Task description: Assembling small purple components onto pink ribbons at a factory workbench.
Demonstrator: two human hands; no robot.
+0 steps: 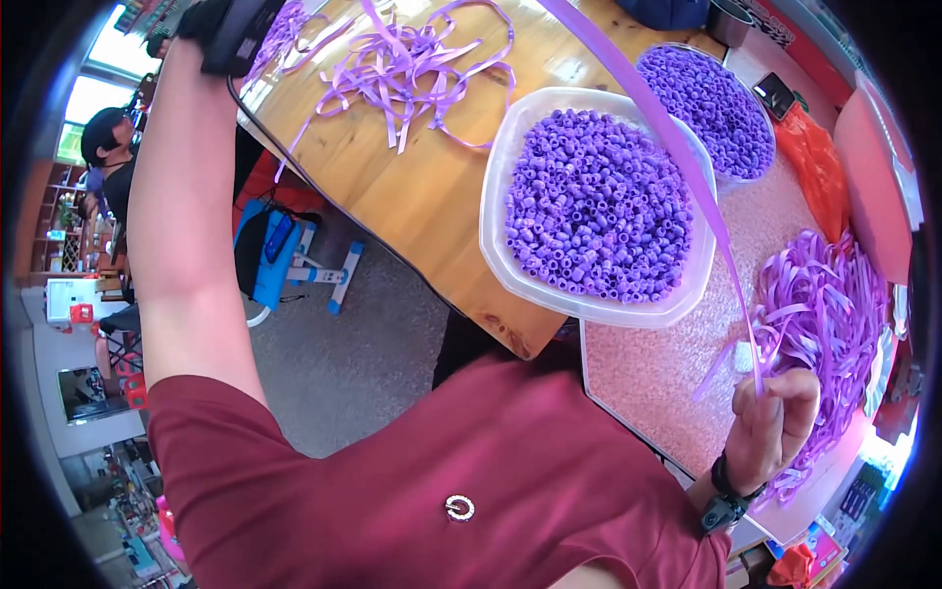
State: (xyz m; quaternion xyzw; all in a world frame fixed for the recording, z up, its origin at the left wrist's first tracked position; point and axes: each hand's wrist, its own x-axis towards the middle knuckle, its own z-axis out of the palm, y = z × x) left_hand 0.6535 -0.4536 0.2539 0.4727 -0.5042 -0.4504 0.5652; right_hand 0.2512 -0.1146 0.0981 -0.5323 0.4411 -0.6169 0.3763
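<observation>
One purple ribbon (680, 152) slants down into the right hand (768, 417)

The ribbon lies in the right part of the view, its long axis running from the top edge down and rightward to the right hand, where thumb and fingers are closed on it in a pinch. It shows broad above and narrow near the fingers; its upper end lies beyond the picture. The left arm (186, 196) reaches up to the top left corner, with a black wrist device (240, 37) near the edge; the left hand is out of view, so I cannot tell how its fingers stand.

The ribbon crosses in front of a white plastic tub (496, 211) of purple barrel-shaped beads (599, 206), hiding part of its right rim. The tub stands between the right hand and a loose tangle of purple ribbons (407, 74) on the wooden table (392, 187). Behind the tub is a round container of smaller-looking purple beads (706, 108), with a black phone (775, 95) and an orange plastic bag (816, 162) beside it. A thick heap of purple ribbons (829, 314) lies on the pinkish speckled tabletop (638, 373), just beside the right hand and partly behind it.
</observation>
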